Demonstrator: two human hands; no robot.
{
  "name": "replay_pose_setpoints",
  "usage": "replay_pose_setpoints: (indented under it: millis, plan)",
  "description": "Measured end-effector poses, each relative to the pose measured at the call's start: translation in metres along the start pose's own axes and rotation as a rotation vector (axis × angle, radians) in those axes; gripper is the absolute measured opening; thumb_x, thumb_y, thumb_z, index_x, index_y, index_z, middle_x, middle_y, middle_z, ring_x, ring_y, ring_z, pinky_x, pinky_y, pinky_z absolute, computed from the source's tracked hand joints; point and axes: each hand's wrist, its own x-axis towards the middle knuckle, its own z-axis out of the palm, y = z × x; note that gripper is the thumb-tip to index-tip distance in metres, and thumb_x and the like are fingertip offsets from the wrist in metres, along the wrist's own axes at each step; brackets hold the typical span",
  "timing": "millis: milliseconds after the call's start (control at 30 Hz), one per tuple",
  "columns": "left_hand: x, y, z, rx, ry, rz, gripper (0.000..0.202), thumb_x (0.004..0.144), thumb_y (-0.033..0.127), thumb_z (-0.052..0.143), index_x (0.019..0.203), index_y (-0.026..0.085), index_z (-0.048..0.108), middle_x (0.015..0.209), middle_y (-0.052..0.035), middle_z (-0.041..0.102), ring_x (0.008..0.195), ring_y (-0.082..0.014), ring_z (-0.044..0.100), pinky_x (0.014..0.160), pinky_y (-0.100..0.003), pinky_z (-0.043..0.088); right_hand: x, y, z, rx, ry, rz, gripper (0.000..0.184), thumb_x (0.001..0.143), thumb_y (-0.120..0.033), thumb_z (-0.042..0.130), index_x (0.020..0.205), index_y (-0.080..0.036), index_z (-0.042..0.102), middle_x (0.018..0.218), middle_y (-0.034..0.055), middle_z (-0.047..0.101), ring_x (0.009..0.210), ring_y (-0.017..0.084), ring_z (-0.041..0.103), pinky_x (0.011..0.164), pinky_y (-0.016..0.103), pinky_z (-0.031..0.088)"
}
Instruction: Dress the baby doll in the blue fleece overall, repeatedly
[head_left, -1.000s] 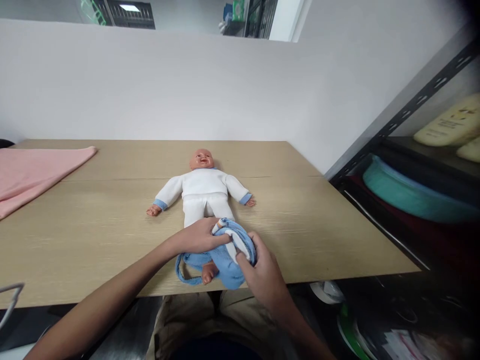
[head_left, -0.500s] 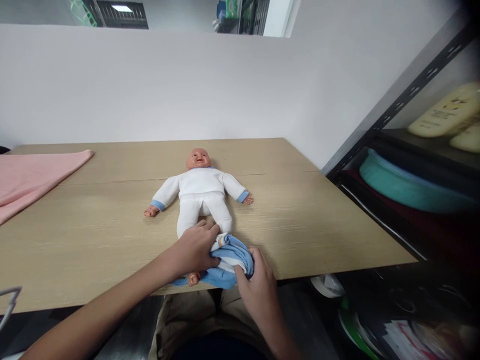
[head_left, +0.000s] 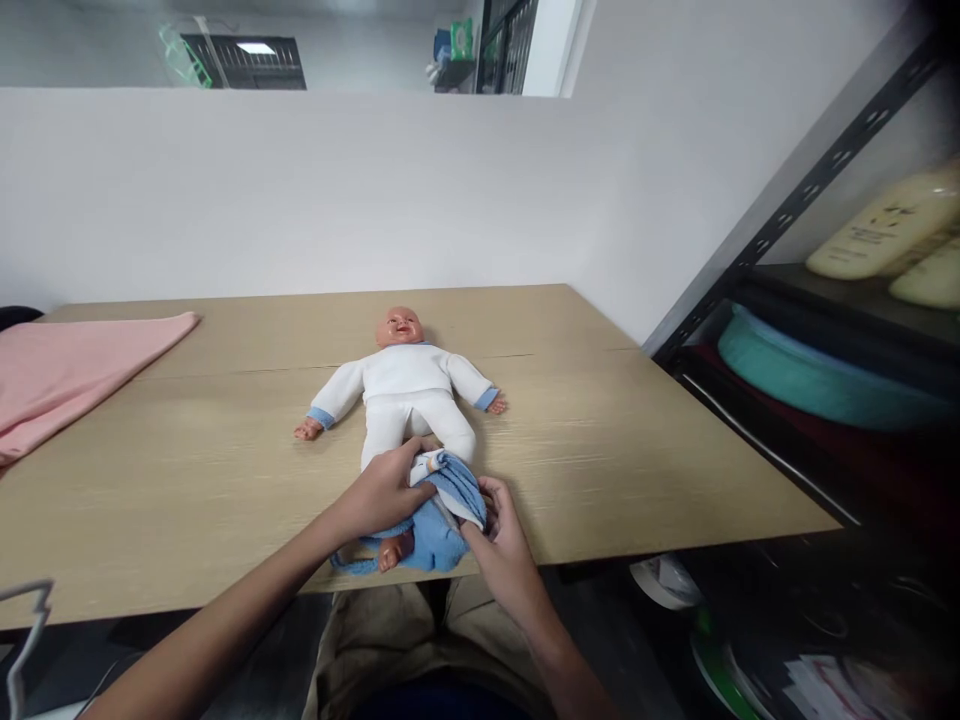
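A baby doll (head_left: 409,385) in a white suit with blue cuffs lies face up on the wooden table (head_left: 187,470), head away from me. A bunched blue garment (head_left: 439,510) with a white lining covers its lower legs; one bare foot (head_left: 390,552) pokes out near the table's front edge. My left hand (head_left: 382,490) grips the left side of the garment's bunched edge. My right hand (head_left: 499,530) pinches its right side. Both hands are closed on the cloth.
A pink cloth (head_left: 60,370) lies at the table's far left. A dark metal shelf (head_left: 810,300) stands at the right with a teal round item (head_left: 817,375) and pale yellow bottles (head_left: 885,235). A white wall runs behind the table. A wire hanger (head_left: 26,620) shows at bottom left.
Both hands stayed on the blue garment, reworking it over the doll's legs. It was pulled toward the table edge, then bunched up closer to the knees again. The doll barely moved.
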Motion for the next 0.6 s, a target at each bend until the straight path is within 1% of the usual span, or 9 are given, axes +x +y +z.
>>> replay_pose_setpoints:
  millis: [67,133,200,233,300,400,500,567,600]
  plan:
    - [-0.001,0.000,0.001,0.003,0.021,-0.003,0.031,0.099,0.029,0.062,0.129,0.023,0.065,0.128,-0.0082,0.081,0.120,-0.0320,0.076,0.104,-0.043,0.055,0.001,0.000,0.006,0.041,0.003,-0.007,0.050,0.081,-0.035,0.077,0.125,-0.028,0.054,0.119,0.0075,0.075,0.103,0.027,0.075,0.081,0.035,0.062]
    - [-0.001,0.000,0.001,0.016,0.043,-0.016,0.028,0.099,0.030,0.060,0.126,0.022,0.066,0.126,-0.0085,0.082,0.117,-0.0320,0.076,0.103,-0.043,0.056,0.001,0.002,0.010,0.031,0.010,-0.019,0.048,0.083,-0.035,0.075,0.124,-0.029,0.052,0.121,0.0062,0.073,0.108,0.026,0.074,0.088,0.035,0.063]
    - [-0.002,0.000,0.001,0.015,0.048,-0.019,0.029,0.098,0.029,0.060,0.126,0.022,0.067,0.128,-0.0086,0.082,0.119,-0.0321,0.076,0.104,-0.044,0.057,0.001,0.004,0.013,0.013,0.035,-0.032,0.048,0.083,-0.035,0.073,0.125,-0.030,0.051,0.121,0.0055,0.072,0.112,0.026,0.074,0.096,0.037,0.062]
    - [-0.002,-0.001,0.000,0.004,0.038,-0.012,0.032,0.097,0.027,0.062,0.128,0.022,0.067,0.130,-0.0084,0.081,0.121,-0.0320,0.076,0.107,-0.044,0.057,0.001,0.005,0.014,0.008,0.053,-0.036,0.048,0.083,-0.035,0.072,0.126,-0.030,0.051,0.122,0.0058,0.072,0.115,0.027,0.073,0.100,0.038,0.062]
    - [-0.004,-0.001,-0.003,-0.036,-0.008,0.020,0.045,0.092,0.021,0.065,0.137,0.023,0.065,0.138,-0.0080,0.079,0.131,-0.0316,0.073,0.114,-0.044,0.055,0.001,0.006,0.014,0.013,0.085,-0.042,0.050,0.082,-0.034,0.073,0.127,-0.030,0.051,0.126,0.0073,0.072,0.121,0.028,0.073,0.105,0.042,0.061]
    - [-0.007,-0.001,-0.007,-0.084,-0.096,0.063,0.064,0.086,0.017,0.069,0.149,0.024,0.059,0.157,-0.0101,0.070,0.148,-0.0322,0.065,0.127,-0.045,0.049,0.001,0.006,0.013,0.034,0.081,-0.057,0.056,0.077,-0.028,0.076,0.128,-0.030,0.052,0.134,0.0090,0.072,0.128,0.030,0.072,0.112,0.044,0.060]
    - [-0.011,0.001,-0.010,-0.092,-0.140,0.070,0.068,0.088,0.021,0.072,0.154,0.024,0.055,0.165,-0.0132,0.065,0.153,-0.0340,0.061,0.130,-0.050,0.048,0.000,0.006,0.010,0.035,0.062,-0.071,0.061,0.076,-0.028,0.084,0.130,-0.029,0.054,0.136,0.0089,0.072,0.129,0.030,0.073,0.111,0.043,0.061]
    - [-0.012,0.001,-0.010,-0.090,-0.127,0.086,0.064,0.090,0.021,0.072,0.152,0.024,0.056,0.160,-0.0124,0.068,0.150,-0.0337,0.063,0.128,-0.051,0.050,0.000,0.006,0.009,0.032,0.063,-0.089,0.062,0.079,-0.031,0.088,0.131,-0.029,0.055,0.134,0.0091,0.073,0.124,0.030,0.074,0.108,0.042,0.062]
    - [-0.012,0.001,-0.010,-0.088,-0.114,0.096,0.060,0.090,0.020,0.071,0.149,0.025,0.059,0.156,-0.0114,0.070,0.147,-0.0332,0.065,0.126,-0.050,0.051,0.001,0.006,0.007,0.031,0.057,-0.105,0.063,0.081,-0.032,0.087,0.134,-0.029,0.054,0.134,0.0097,0.074,0.123,0.030,0.075,0.105,0.042,0.063]
